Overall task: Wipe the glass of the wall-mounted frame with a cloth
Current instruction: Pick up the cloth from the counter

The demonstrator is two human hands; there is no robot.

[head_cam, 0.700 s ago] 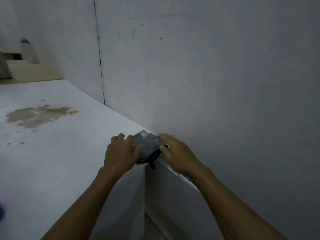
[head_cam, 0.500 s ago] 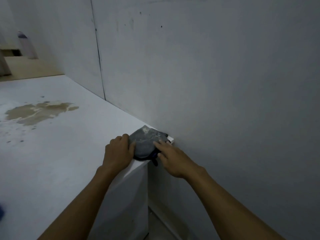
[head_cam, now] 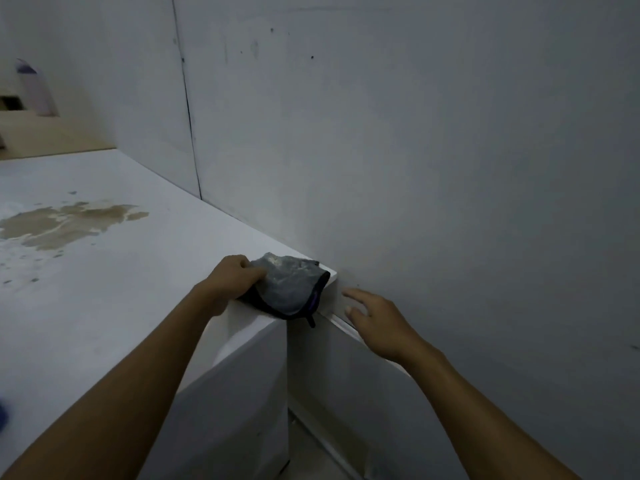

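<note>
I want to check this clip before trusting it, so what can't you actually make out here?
- Frame and its glass: nowhere in the head view, only bare wall.
- Left hand: fingertips hidden under the cloth.
- Pale object far left: blurred, unidentifiable.
- Blue shape: cut off by the left edge.

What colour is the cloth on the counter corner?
Grey with pale smudges and a dark edge, the cloth, in the head view.

Under your left fingers [head_cam: 254,271]: cloth [head_cam: 289,289], grey, crumpled, dull, with dark trim. Below them: table [head_cam: 138,306], white, smooth, matt, brown-stained. Beyond: wall [head_cam: 415,168], matt, scuffed.
</note>
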